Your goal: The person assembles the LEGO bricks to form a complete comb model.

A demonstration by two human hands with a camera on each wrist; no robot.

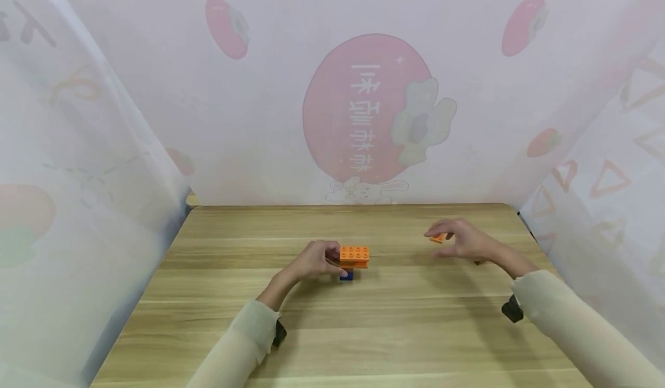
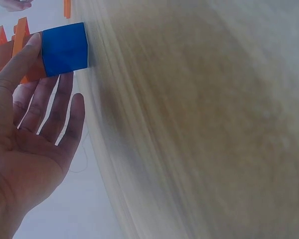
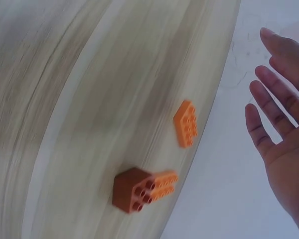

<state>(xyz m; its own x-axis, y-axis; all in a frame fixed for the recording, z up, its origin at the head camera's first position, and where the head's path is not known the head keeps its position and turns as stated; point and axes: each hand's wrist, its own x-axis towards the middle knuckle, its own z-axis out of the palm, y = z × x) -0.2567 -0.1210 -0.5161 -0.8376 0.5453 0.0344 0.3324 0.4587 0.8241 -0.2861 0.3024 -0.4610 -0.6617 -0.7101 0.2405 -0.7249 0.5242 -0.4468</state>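
My left hand [image 1: 314,259] grips a small upright stack of toy building blocks near the middle of the table. At the bottom of the stack is a blue block [image 2: 66,49]. Above it come a brown block [image 2: 36,70] and orange studded bricks [image 1: 354,253], the top one longer than the blue base. In the left wrist view the thumb lies along the stack's near side. My right hand [image 1: 464,241] hovers at the right with spread, relaxed fingers and holds nothing. A loose orange brick [image 3: 186,124] on the table shows between its thumb and fingers in the head view.
Near that loose brick lie a brown block [image 3: 132,189] and another orange brick [image 3: 164,185], largely hidden by the right hand in the head view. The wooden table [image 1: 395,330] ends at a printed curtain [image 1: 270,116] behind, with more curtain on both sides.
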